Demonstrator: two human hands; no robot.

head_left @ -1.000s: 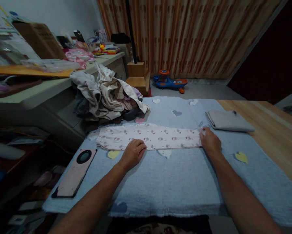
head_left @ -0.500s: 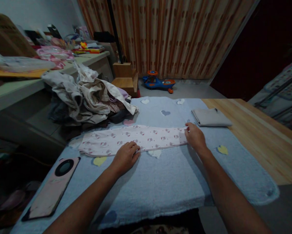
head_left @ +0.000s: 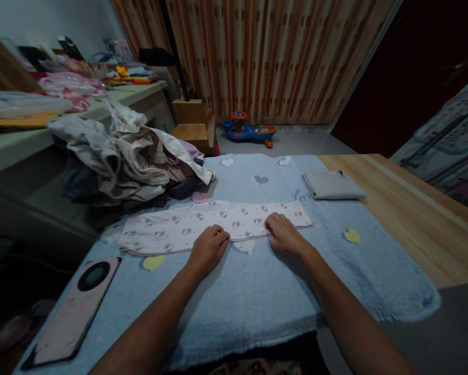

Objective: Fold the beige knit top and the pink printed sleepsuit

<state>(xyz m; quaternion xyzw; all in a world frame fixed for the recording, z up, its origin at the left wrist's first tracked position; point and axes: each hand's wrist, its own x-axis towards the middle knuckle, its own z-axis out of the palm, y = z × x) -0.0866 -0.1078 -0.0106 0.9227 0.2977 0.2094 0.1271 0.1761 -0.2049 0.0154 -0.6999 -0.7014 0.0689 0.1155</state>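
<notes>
Head view, first speaker: What is being touched, and where does it lie?

Second speaker: A printed cotton garment, white with small pink figures, is laid out flat as a long band across a blue terry towel. Heart shapes are sewn onto the towel. The band lies crosswise, in front of the person.

First speaker: And how are the hands placed?

Second speaker: The left hand is pressed on the garment's near edge, with its fingers lightly curled and close together. The right hand is laid on the same edge further along, its fingers also closed up and resting on the cloth. The two hands are near each other, and neither is lifted. Whether a pinch of cloth is held by either cannot be told.

First speaker: What is placed around them?

Second speaker: A folded grey cloth is set beyond the garment, at the towel's far corner, beside a wooden tabletop. A phone in a pink case is laid on the towel to the left. A heaped pile of clothes is seen just past the garment's far left end. A blue toy ride-on car is seen on the floor beyond.
</notes>
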